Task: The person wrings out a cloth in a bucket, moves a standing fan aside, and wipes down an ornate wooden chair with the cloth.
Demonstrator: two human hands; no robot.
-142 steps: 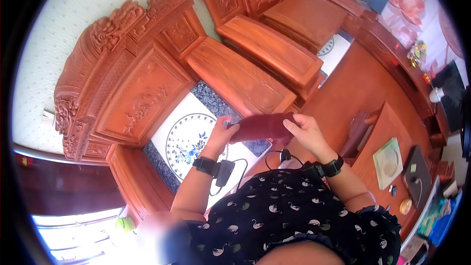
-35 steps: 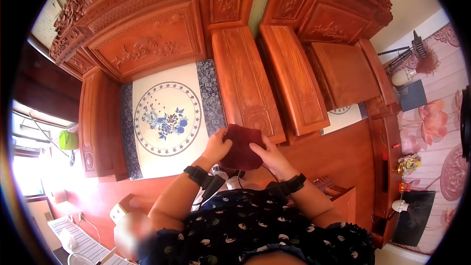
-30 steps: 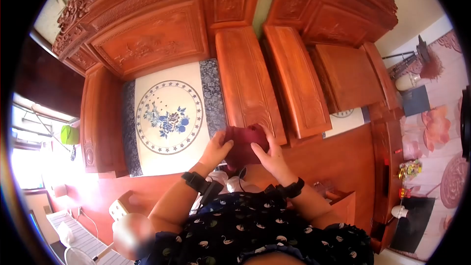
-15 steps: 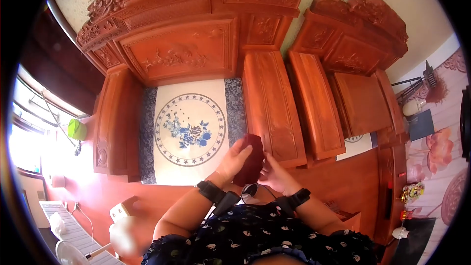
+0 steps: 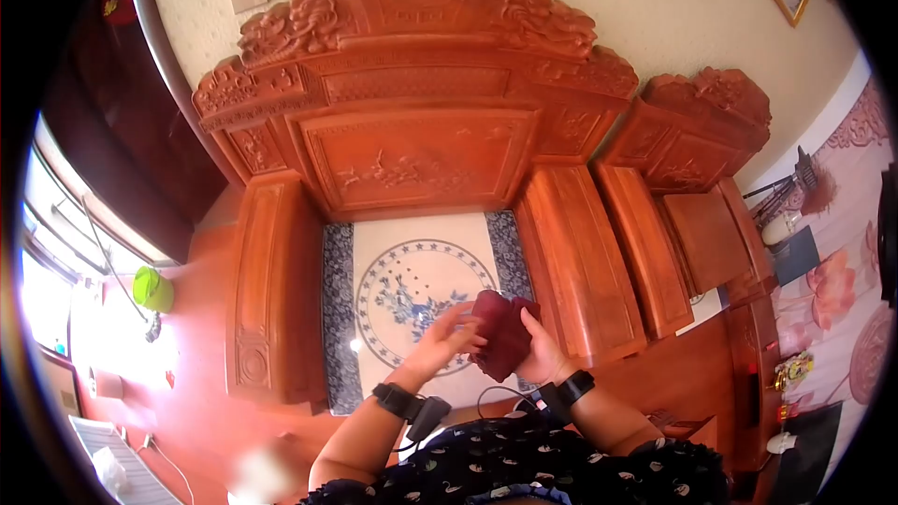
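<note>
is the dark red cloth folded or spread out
Folded: the dark red cloth makes a compact bundle in the right hand, with the left hand at its side and no wide sheet spread out.

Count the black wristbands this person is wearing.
2: the left wristband, worn behind the left hand, and the right wristband, worn behind the right hand, which holds the dark red cloth. Any under the patterned clothing would be hidden.
</note>
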